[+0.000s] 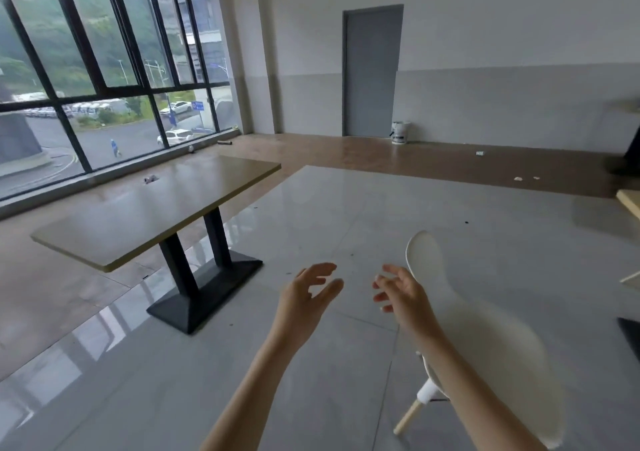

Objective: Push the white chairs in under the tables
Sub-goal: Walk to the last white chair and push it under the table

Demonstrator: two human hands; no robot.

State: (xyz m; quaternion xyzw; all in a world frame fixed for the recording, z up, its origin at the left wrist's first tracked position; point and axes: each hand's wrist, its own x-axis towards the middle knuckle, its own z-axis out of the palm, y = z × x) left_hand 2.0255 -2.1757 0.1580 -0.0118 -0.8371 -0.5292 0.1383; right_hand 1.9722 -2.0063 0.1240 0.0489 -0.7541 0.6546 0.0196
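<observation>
A white chair (pixel 485 340) with a moulded shell and pale wooden legs stands at the lower right, its backrest pointing up and away from me. It is well apart from the beige table (pixel 138 215), which stands on a black pedestal at the left. My left hand (pixel 308 295) is raised in the middle of the view, fingers apart, holding nothing. My right hand (pixel 398 291) hovers just left of the chair's backrest, fingers spread, not touching it as far as I can see.
Grey glossy floor tiles lie between the table and the chair. Another table's edge (pixel 628 203) and black base (pixel 630 338) show at the far right. A white bucket (pixel 400 132) stands by the grey door (pixel 372 70). Large windows line the left wall.
</observation>
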